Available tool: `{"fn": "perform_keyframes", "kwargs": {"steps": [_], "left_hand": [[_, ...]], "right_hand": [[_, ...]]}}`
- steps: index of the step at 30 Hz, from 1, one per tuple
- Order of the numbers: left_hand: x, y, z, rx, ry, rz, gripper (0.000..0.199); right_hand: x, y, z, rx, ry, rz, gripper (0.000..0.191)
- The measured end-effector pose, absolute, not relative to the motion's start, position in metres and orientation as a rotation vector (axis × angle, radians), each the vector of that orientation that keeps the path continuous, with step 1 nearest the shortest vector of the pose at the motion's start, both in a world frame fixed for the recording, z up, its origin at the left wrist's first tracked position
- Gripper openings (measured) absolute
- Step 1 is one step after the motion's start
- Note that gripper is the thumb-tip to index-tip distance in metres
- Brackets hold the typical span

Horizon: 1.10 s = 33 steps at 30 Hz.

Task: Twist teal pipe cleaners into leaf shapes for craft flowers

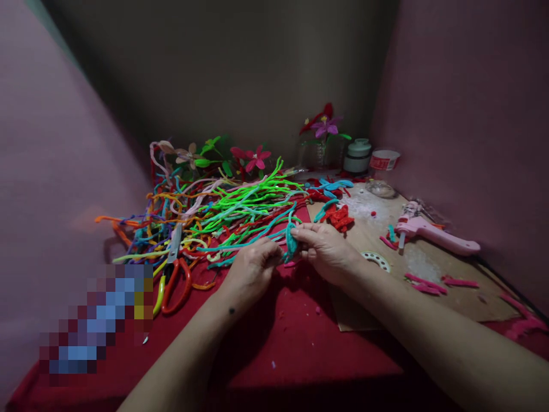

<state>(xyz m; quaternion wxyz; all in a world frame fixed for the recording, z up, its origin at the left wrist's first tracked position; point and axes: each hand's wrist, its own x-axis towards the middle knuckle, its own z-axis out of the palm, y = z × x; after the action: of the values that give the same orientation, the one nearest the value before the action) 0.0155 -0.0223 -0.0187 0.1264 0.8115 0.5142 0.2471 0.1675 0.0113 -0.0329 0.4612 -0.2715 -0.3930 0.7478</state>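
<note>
Between my two hands is a teal pipe cleaner, bent into a narrow looped shape. My right hand pinches its upper part between thumb and fingers. Close to its lower end, the fingers of my left hand are closed on the same piece. Part of the teal piece is hidden by my fingertips. Just behind my hands lies a large pile of pipe cleaners, bright green on top. A red bent pipe cleaner shape rests beyond my right hand, beside blue ones.
Red-handled scissors lie at the left on the red cloth. A pink glue gun rests on the brown board at the right. Pipe cleaner flowers, a green jar and a paper cup stand at the back.
</note>
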Motion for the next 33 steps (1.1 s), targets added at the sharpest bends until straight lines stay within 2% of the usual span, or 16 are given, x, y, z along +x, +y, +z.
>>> {"fn": "perform_keyframes", "kwargs": {"steps": [5,12,22,33], "left_hand": [[0.014,-0.024,-0.014,2.218,1.489,0.806,0.014],[0.031,-0.03,-0.009,1.471,1.436,0.929,0.026],[0.034,-0.031,-0.011,1.601,1.432,0.898,0.017],[0.028,-0.027,-0.006,1.434,1.295,0.684,0.02]], "right_hand": [[0.169,0.013,-0.035,-0.744,-1.012,1.734,0.021],[0.166,0.01,-0.038,-0.785,-1.017,1.613,0.02],[0.168,0.004,-0.031,-0.813,-1.141,1.587,0.022],[0.165,-0.002,-0.03,-0.828,-1.296,1.4,0.018]]}}
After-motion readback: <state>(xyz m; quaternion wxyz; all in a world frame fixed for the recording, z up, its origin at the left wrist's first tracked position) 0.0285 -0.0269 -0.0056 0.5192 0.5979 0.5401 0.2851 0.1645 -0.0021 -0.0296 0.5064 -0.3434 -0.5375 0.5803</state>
